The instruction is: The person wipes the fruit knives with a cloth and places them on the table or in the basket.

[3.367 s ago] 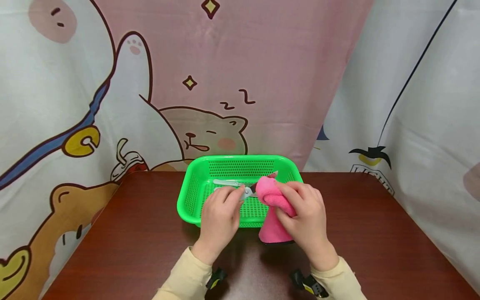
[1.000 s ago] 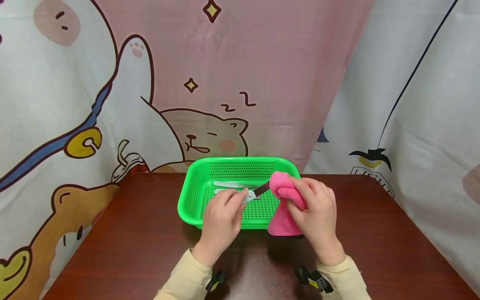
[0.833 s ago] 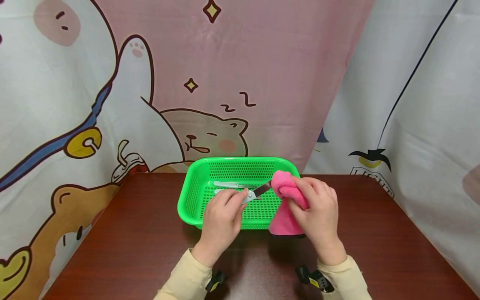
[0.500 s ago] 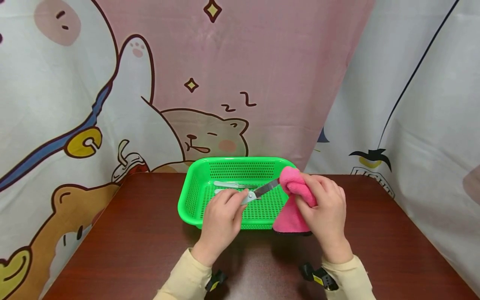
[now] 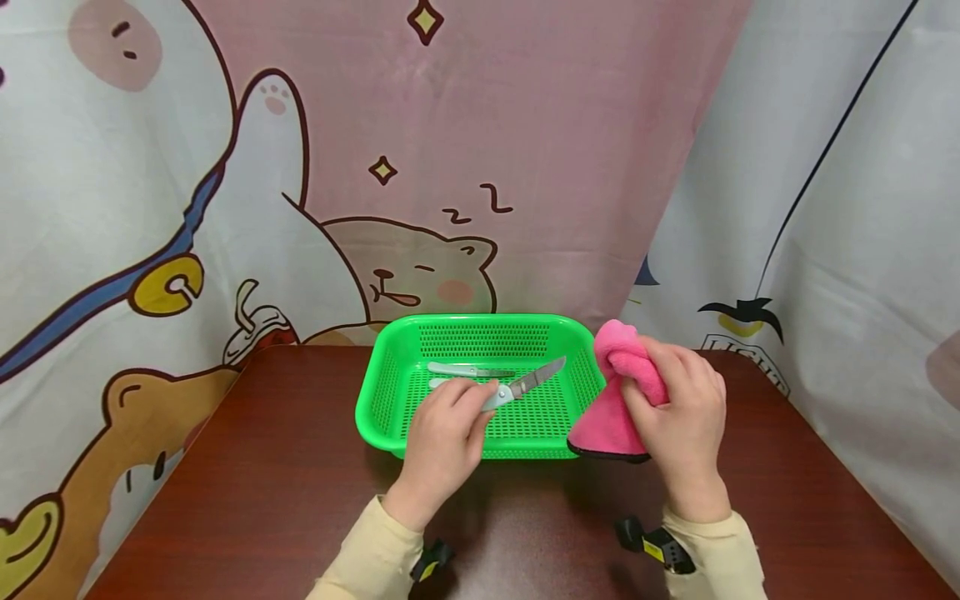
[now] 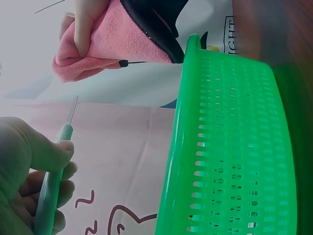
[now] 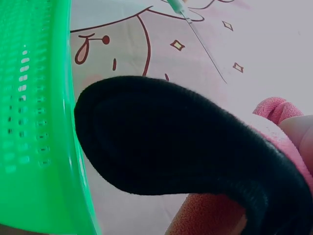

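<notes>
My left hand [image 5: 442, 429] grips the pale mint handle of a folding knife [image 5: 536, 379], its blade out and pointing up to the right over the basket. In the left wrist view the thumb lies along the knife handle [image 6: 51, 191]. Bunched in my right hand [image 5: 686, 417] is a pink cloth [image 5: 609, 417] with a black edge. The cloth stands apart from the blade tip, to its right. In the right wrist view the cloth's black side [image 7: 146, 137] hangs large in front, and the thin knife blade [image 7: 205, 49] shows beyond it.
Below the hands a green perforated basket [image 5: 480, 319] stands on the brown table [image 5: 750, 467]. Inside it lies another pale-handled knife [image 5: 453, 368]; a further pale handle end [image 5: 435, 382] shows beside my left hand. A printed curtain [image 5: 570, 167] hangs behind.
My right hand has drawn the cloth right along the blade and off its tip, so the whole blade shows. My left hand with the knife has stayed nearly still over the last second.
</notes>
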`<state>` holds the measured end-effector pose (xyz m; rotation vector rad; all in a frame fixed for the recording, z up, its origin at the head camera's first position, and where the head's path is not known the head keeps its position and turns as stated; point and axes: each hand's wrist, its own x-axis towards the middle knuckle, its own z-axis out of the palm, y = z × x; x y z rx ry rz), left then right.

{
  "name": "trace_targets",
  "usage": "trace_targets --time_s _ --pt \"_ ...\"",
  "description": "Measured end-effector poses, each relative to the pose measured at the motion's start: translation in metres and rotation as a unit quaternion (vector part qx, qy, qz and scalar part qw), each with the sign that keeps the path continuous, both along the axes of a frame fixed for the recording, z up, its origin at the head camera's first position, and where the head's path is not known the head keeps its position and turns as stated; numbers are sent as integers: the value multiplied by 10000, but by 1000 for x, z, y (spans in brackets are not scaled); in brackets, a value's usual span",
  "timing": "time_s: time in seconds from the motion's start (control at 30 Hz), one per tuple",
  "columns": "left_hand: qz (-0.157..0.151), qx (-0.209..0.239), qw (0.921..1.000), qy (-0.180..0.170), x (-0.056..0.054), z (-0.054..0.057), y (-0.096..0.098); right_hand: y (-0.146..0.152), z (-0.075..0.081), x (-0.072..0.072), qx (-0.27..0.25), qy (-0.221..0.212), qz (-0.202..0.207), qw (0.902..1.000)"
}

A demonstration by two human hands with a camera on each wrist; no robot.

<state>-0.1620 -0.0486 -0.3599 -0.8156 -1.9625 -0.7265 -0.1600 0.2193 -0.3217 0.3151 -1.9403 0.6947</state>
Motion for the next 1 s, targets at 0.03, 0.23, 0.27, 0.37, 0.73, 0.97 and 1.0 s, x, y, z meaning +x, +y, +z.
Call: trace_targets --time_s 0.03,0.23,0.27,0.37,0.73,0.97,1.0 --pt "1 -16 10000 -44 0 0 0 1 0 0 17 -29 -32 10000" --pt "-6 -99 9998 -165 0 -1 -2 9 0 0 -47 -123 -263 9996" --pt "-12 -111 9998 -190 -1 -1 -2 10 0 -1 -82 -127 -298 9994" --pt "-33 -156 9994 -304 -2 -2 -4 14 0 -2 -187 -109 -394 9990" --pt "-9 -495 9932 -1055 -12 -10 -18 27 -2 -6 -364 -36 -614 9974" --pt "-146 -870 9805 -1755 -23 -1 -28 27 -3 -7 -387 -62 -595 9975" --pt "-191 -955 9784 -1825 -26 1 -29 26 -2 -7 -388 -46 -593 9975"
